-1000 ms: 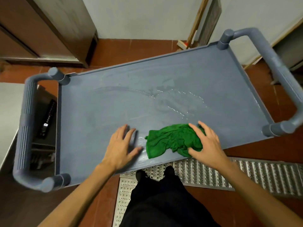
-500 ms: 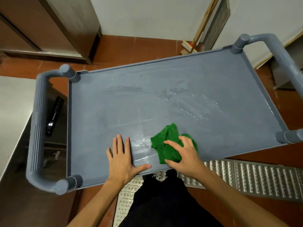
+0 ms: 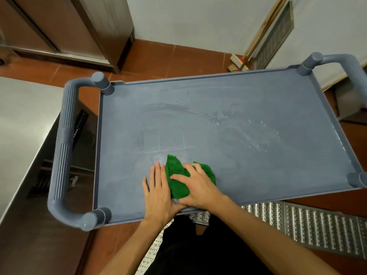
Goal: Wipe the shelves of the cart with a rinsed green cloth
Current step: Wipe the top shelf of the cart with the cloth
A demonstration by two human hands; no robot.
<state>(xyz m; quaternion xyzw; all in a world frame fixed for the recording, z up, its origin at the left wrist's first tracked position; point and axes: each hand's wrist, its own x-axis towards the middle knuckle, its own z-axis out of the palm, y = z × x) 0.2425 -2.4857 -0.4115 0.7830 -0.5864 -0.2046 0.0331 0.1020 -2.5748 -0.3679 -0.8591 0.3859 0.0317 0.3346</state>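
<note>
1. Right hand (image 3: 198, 187) lies on top of the green cloth (image 3: 175, 175), fingers nearly straight, and presses it onto the cart's top shelf (image 3: 258, 108). I see no pinch. I read this as load for a wipe stroke.
2. Left hand (image 3: 158, 193) is flat on bare shelf with fingers straight and together, holding nothing. Its finger side touches the cloth's left edge. Probably it's bracing the cart against rolling.
3. The cloth is bunched, partly under the right hand and just right of the left.
4. Edges: the raised rim (image 3: 278, 197) sits right at both wrists, so there's no room to pull back. The ribbed handle (image 3: 61, 151) is well left of the left hand.
5. Room: there's open shelf ahead and to both sides. Wet streaks (image 3: 248, 132) lie ahead-right, and the patch to the left looks dry.
6. Lower shelves are not in view, so I can't judge them.
</note>
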